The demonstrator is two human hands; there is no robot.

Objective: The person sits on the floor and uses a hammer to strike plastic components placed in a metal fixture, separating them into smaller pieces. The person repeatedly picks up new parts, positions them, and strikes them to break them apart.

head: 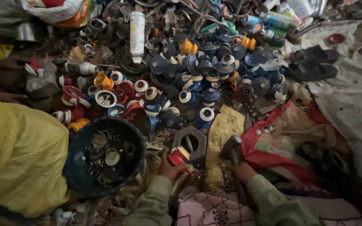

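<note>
- At the lower centre of the head view, I see the left hand [170, 167] closed around a small red and white spool-like part [178, 157], holding it against the near corner of a grey hexagonal metal block [190, 143] that lies on the floor.
- Just to the right, the right hand [243, 170] is wrapped around the handle of a dark-headed hammer [231, 150]; the head stands a little above and to the right of the block, apart from it.
- Left of the left hand sits a round dark bowl [78, 175] holding metal rings and washers; it is close to the wrist and limits room on that side.
- Beyond the block, a dense heap of blue, red and orange spool parts [197, 83] covers the floor, with a white spray can [137, 35] lying among scrap further back.
- A yellow cloth [225, 134] lies between block and hammer; red fabric [269, 146] is bunched just right of the hammer.
- At far left, another person in a yellow garment [17, 155] crowds the frame edge.
- A pair of dark sandals [313, 62] rests on pale sheeting [352, 104] at upper right, well apart from both hands.
- Open floor is scarce; the only freer patch I can make out is the pale sheeting on the right.
</note>
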